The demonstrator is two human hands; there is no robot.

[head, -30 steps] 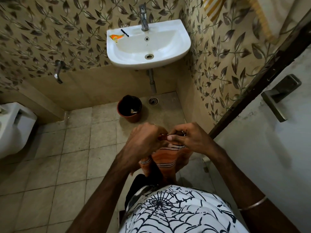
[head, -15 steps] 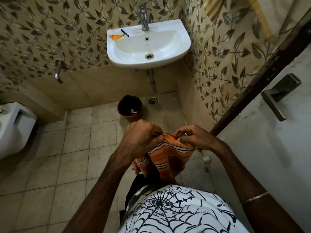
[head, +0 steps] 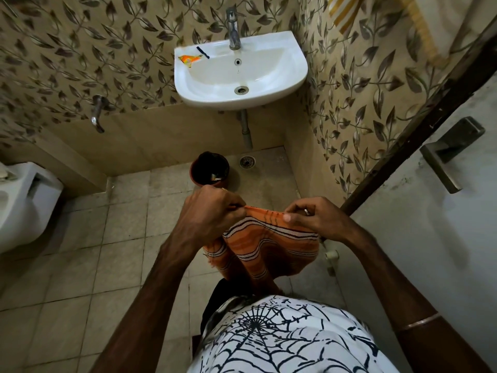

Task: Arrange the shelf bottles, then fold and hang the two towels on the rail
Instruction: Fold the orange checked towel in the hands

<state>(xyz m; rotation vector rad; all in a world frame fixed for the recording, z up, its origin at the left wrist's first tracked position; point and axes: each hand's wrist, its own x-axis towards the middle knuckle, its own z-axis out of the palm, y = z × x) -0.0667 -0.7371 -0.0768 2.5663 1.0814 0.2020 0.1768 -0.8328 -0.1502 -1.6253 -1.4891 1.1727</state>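
Left hand point(head: 208, 211) & right hand point(head: 313, 219) each pinch top edge of orange striped towel point(head: 266, 246), held stretched betw. them at waist height; rest of cloth hangs down in front of person's shirt point(head: 282, 337). White sink point(head: 242, 74) on wall ahead, brown bucket point(head: 209, 170) on floor below it

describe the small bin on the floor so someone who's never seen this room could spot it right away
Start at the white wall-mounted sink and follow its drain pipe down to the tiled floor. Just left of the round floor drain stands the bin, beyond the hands holding the orange striped towel. It is the only round, reddish-brown container there, dark inside with a little litter.
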